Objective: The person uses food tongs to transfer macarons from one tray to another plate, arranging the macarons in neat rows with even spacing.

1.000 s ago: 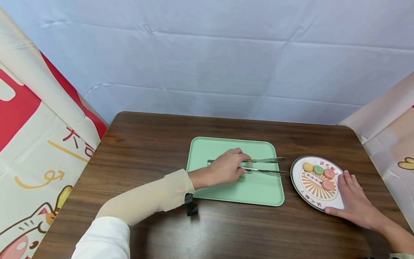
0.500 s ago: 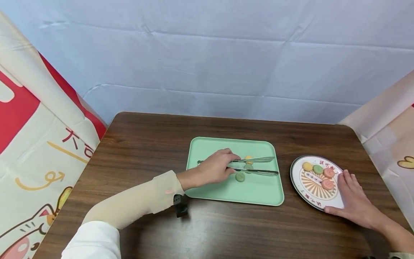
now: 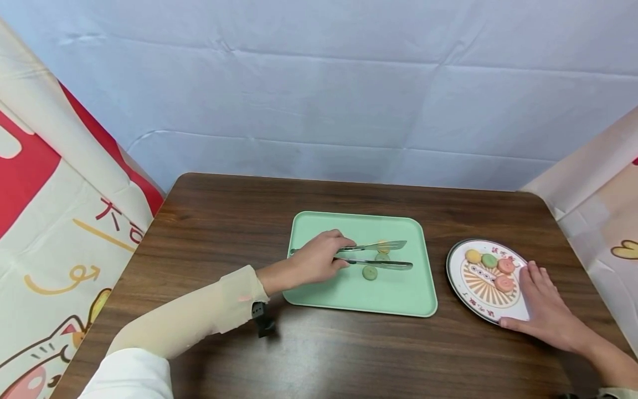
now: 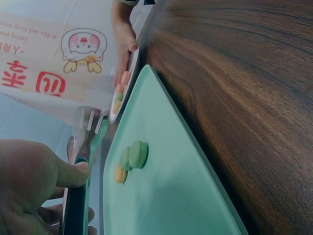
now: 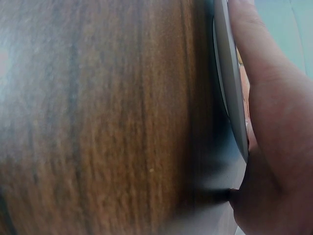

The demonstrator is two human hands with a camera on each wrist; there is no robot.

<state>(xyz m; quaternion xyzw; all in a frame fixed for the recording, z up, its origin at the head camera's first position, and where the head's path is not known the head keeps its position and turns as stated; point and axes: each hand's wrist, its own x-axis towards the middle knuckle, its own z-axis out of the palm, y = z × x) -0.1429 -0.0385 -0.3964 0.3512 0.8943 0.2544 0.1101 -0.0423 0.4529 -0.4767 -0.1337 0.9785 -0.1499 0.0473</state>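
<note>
My left hand grips a pair of metal tongs, their slotted ends spread apart and pointing right. Below the tongs lies a pale green tray. On it are a green macaron, a second green macaron and an orange-yellow macaron, close together; nothing is pinched in the tongs. At the right, my right hand rests with extended fingers on the edge of a white printed plate. The plate bears a yellow macaron, a green one and two pink macarons.
A dark wooden table carries the tray and plate, with a strip of wood between them. A pale blue cloth hangs behind the table's far edge. Printed cloths hang at both sides.
My left hand has moved left with the tongs, whose tips went from beyond the tray's right edge to over the tray. The nearer green macaron came into clear view. My right hand stays on the plate.
</note>
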